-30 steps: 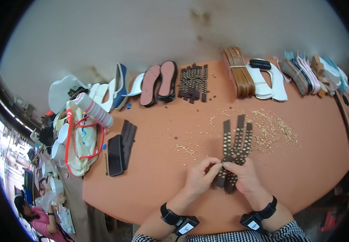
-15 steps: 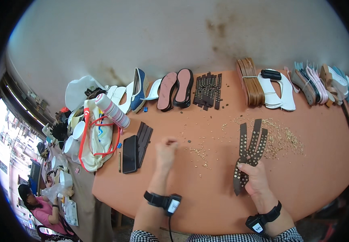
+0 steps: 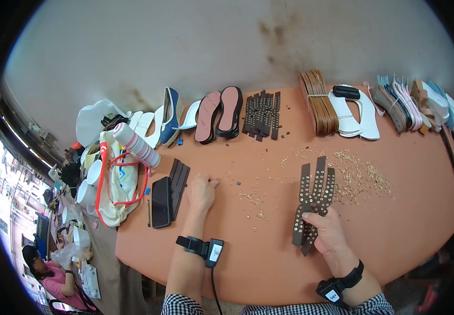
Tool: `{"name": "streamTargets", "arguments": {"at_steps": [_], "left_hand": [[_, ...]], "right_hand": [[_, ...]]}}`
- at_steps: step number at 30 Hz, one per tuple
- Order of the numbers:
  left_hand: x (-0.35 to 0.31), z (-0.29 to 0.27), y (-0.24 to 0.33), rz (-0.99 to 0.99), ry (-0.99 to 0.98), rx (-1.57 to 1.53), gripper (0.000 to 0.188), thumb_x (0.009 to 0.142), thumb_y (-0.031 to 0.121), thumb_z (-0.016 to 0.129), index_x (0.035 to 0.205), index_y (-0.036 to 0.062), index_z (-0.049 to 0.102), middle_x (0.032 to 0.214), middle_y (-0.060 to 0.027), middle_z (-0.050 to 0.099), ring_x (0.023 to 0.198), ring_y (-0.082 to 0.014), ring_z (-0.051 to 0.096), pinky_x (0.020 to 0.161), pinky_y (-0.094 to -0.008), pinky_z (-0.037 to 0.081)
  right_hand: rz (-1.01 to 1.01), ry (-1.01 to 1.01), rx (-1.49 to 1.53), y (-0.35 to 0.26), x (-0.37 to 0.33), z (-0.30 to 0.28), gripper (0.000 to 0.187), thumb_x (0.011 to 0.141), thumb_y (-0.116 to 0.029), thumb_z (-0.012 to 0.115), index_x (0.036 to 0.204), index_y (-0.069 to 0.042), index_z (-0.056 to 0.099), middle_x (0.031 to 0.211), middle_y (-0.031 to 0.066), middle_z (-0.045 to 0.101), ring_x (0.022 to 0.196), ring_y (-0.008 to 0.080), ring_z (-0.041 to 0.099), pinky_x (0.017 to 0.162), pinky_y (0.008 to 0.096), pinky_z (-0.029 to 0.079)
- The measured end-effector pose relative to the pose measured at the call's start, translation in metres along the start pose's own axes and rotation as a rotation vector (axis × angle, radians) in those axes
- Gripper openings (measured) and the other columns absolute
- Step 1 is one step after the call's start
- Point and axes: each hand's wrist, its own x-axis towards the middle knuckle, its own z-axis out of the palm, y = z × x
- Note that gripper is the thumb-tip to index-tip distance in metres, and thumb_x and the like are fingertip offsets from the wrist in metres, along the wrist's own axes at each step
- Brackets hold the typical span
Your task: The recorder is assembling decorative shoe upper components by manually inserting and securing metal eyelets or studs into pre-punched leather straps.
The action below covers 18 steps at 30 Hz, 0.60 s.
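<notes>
Counter (image 3: 263,257): smooth, tan, front edge bowed. Dark-brown studded strips (image 3: 315,199), flat, fanned, held over its right half in right hand (image 3: 329,229). Left hand (image 3: 201,193) loosely curled beside plain dark strips (image 3: 180,182); can't tell whether it grips anything. Tiny gold studs (image 3: 357,177) scattered.

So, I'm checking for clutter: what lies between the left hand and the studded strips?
In the head view, scattered golden bits and a tiny dark piece lie between the left hand and the strips.
</notes>
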Motion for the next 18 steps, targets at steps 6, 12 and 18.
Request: {"name": "streamTargets", "arguments": {"at_steps": [6,12,18], "left_hand": [[0.001,0.005,-0.005,0.009,0.036,0.093,0.018,0.08,0.021,0.061,0.082,0.0038,0.061,0.085,-0.0131,0.059,0.082,-0.03,0.058,0.071,-0.0395,0.045],[-0.048,0.002,0.076,-0.039,-0.264,-1.077,0.007,0.081,0.003,0.059,0.077,0.0027,0.054,0.083,-0.001,0.049,0.071,-0.0086,0.045,0.067,-0.0242,0.041],[-0.106,0.006,0.135,0.323,-0.282,-1.168,0.007,0.08,0.004,0.063,0.081,0.0033,0.056,0.103,-0.0052,0.044,0.092,-0.0132,0.045,0.081,-0.0267,0.04]], "right_hand": [[0.063,-0.026,0.03,0.005,0.0,-0.003,0.017,0.078,0.006,0.059,0.093,0.0,0.053,0.08,0.0067,0.061,0.065,0.0142,0.06,0.058,0.0267,0.052],[0.072,-0.034,0.033,0.002,0.0,-0.004,0.014,0.08,0.005,0.057,0.093,0.0,0.054,0.08,0.0063,0.061,0.066,0.0137,0.06,0.059,0.0255,0.051],[0.029,-0.116,0.056,0.004,-0.004,-0.001,0.012,0.082,0.003,0.056,0.094,-0.001,0.056,0.08,0.004,0.061,0.065,0.0112,0.057,0.06,0.0229,0.048]]}}
